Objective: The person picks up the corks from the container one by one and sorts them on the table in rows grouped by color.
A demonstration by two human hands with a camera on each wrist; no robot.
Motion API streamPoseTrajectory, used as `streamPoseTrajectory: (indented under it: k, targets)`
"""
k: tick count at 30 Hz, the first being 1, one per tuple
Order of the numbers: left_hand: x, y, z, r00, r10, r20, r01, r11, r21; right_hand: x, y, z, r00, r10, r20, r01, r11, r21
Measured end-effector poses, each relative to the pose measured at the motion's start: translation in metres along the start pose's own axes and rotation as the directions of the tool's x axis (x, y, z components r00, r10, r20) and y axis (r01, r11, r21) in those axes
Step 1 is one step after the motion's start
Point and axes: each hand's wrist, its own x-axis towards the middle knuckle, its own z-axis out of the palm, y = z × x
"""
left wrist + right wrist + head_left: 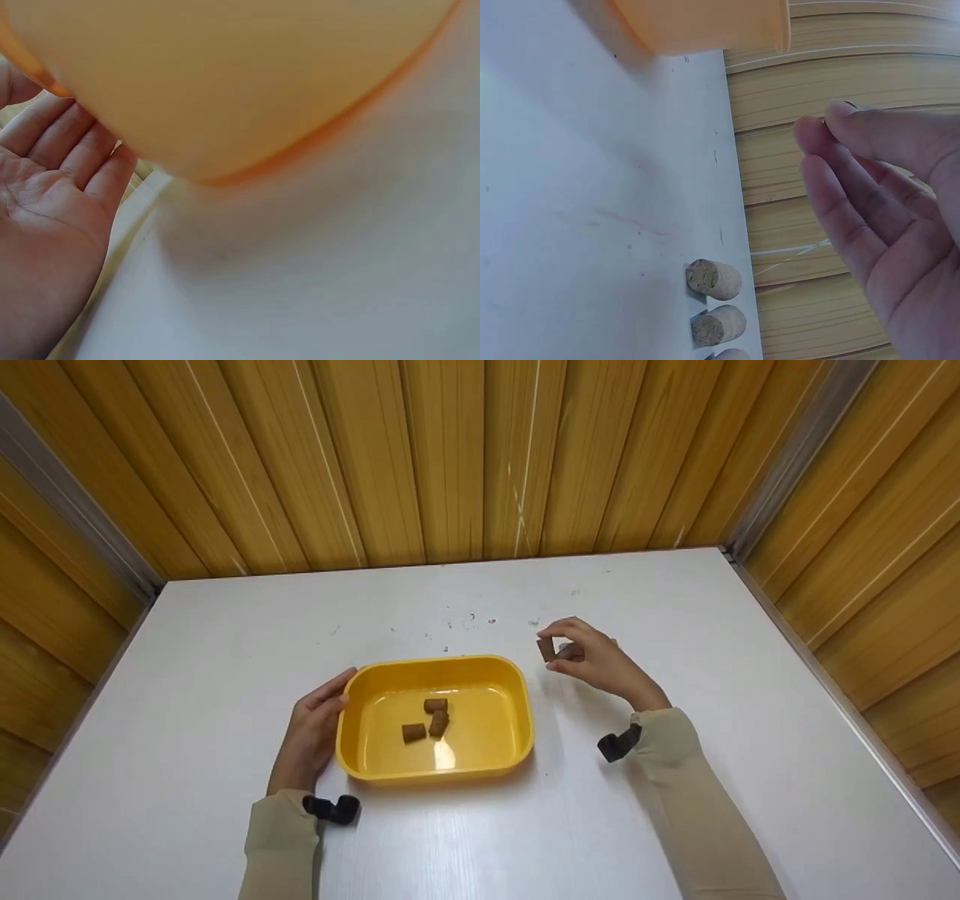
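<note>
L hand (307,731) grips L end of yellow tray (435,775), thumb at rim, fingers against outer wall; tray looks lt., stiff, prob. slick, so rim = best hold. 3 brown corks (414,733) lie nr mid. of tray floor. R of tray, R hand (600,664) pinches another cork (546,649) btwn thumb & fingertips: prob. v. lt., firm, crumbly-edged, best held by sides.
</note>
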Motion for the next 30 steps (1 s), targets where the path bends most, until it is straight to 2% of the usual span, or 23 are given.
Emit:
streamPoseTrajectory:
  k: [3,9,15,22,30]
  targets:
    - [0.0,0.0,0.0,1.0,-0.004,-0.002,0.004,1.0,0.006,-0.004,0.004,0.0,0.999,0.018,-0.032,-0.019,0.999,-0.047]
    - [0.0,0.0,0.0,1.0,-0.005,-0.022,0.004,0.999,-0.053,-0.012,0.014,-0.001,0.998,0.007,-0.057,-0.015,0.991,-0.133]
    - [0.001,0.0,-0.001,1.0,-0.009,-0.019,0.008,0.998,-0.07,-0.022,0.024,-0.001,0.995,0.093,-0.028,-0.095,0.99,-0.102]
    - [0.001,0.0,-0.001,1.0,-0.013,-0.003,0.013,0.999,-0.047,-0.029,0.029,0.002,0.991,0.128,-0.034,-0.13,0.99,-0.06]
    - [0.001,0.0,-0.001,1.0,-0.016,-0.007,0.016,0.999,-0.035,-0.032,0.033,0.008,0.968,0.25,-0.034,-0.253,0.962,-0.103]
